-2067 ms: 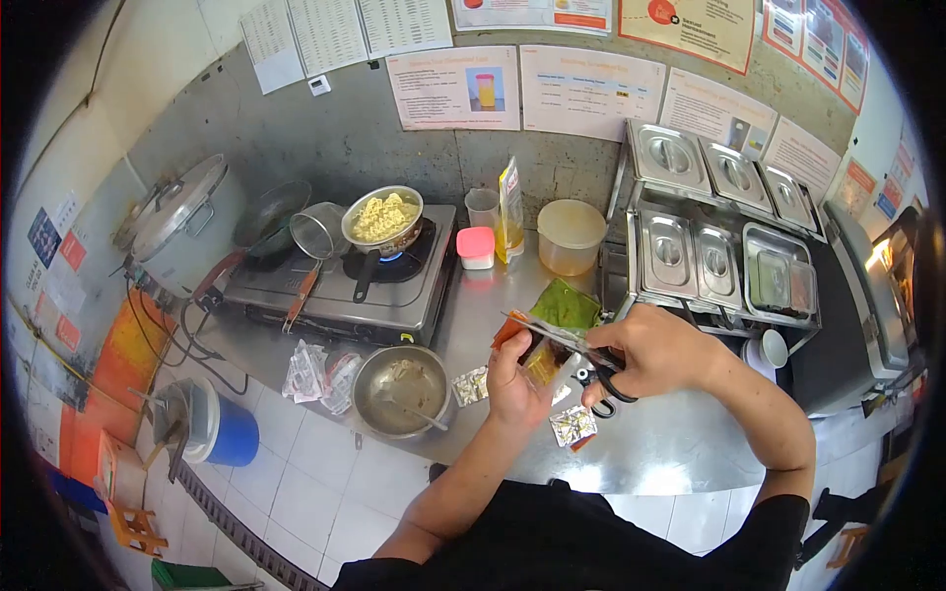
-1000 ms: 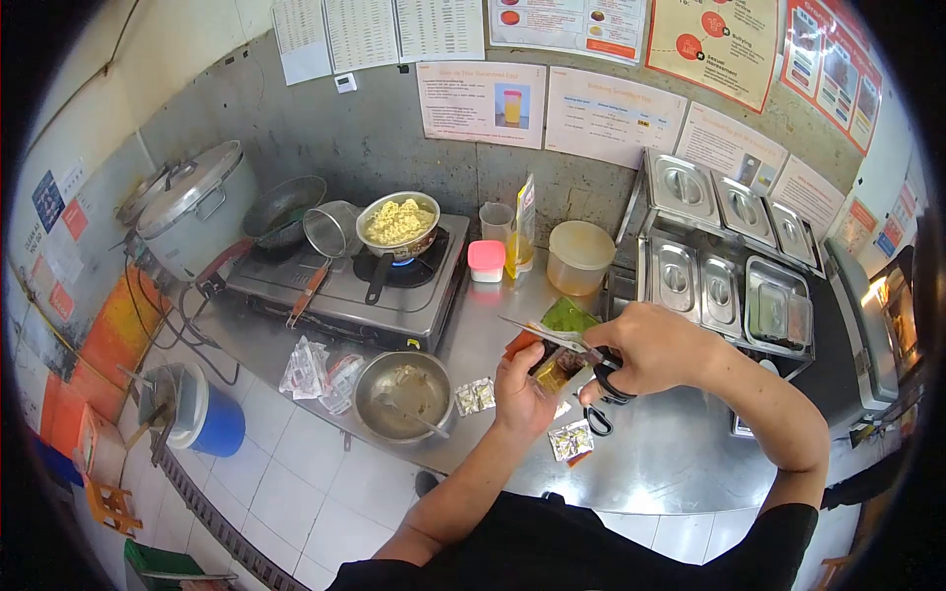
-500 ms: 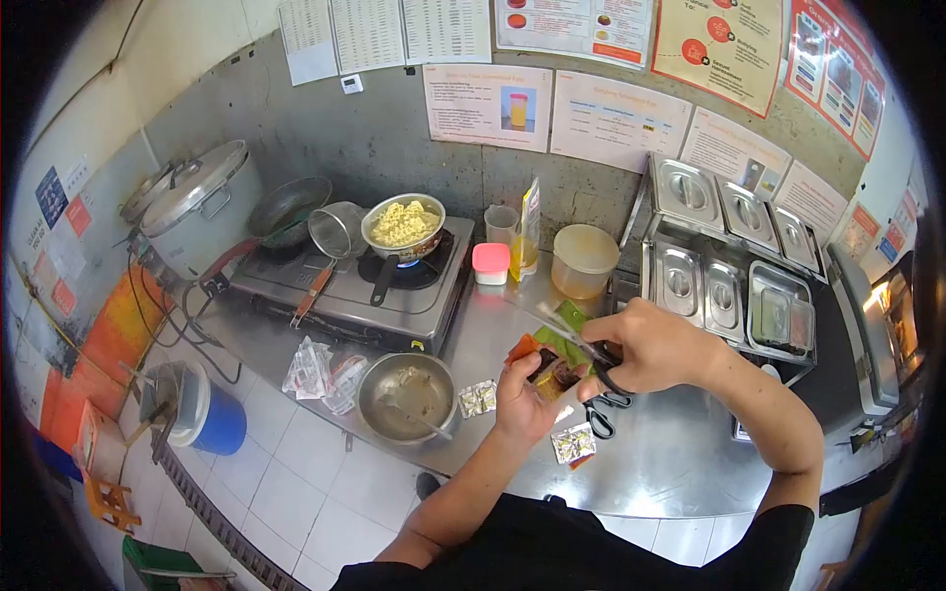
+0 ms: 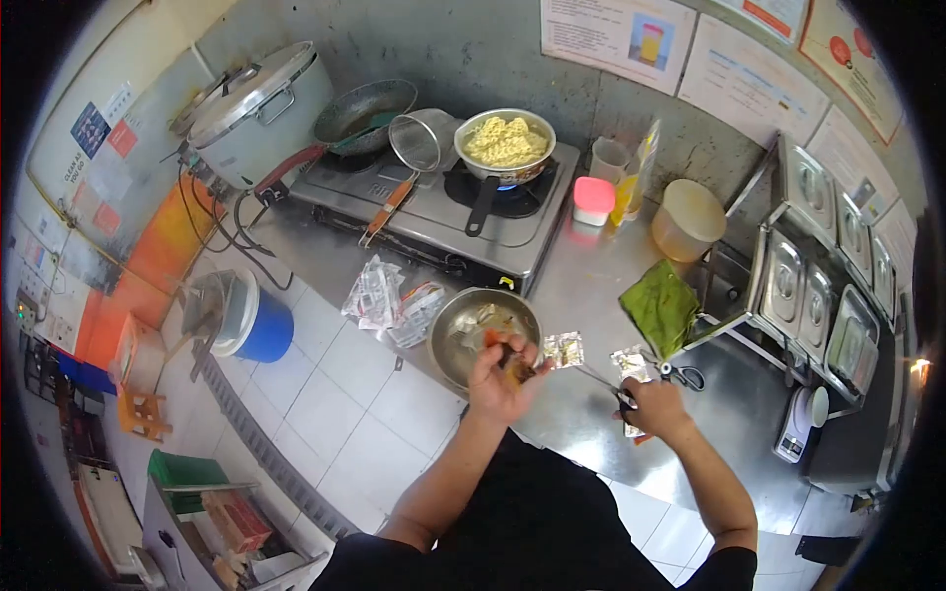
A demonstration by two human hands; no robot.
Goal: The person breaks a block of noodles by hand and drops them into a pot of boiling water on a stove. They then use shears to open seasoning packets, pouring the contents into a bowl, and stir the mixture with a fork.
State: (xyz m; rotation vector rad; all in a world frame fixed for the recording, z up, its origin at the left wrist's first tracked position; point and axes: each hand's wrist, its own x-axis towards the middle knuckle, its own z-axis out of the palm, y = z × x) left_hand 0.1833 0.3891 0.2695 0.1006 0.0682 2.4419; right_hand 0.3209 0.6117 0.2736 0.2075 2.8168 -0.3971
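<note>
Left grip (image 4: 504,390), half-curled, is holding small orange-brown plastic packets (image 4: 516,370) over round steel bowl (image 4: 453,347), apparently against drips; right grip (image 4: 654,406) is clasping black-handled metal scissors (image 4: 623,398).

Possible to pass at right-back of metal bowl (image 4: 450,345); obstructed behind by stove (image 4: 360,202), at left by plastic packets (image 4: 377,295), above by left hand (image 4: 501,388).

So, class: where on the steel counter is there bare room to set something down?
One patch lies between the stove and the green sheet, in front of the pink-lidded tub; another between the right hand and the white scale. It is crowded around the steel bowl, with wrappers and sachets alongside.
</note>
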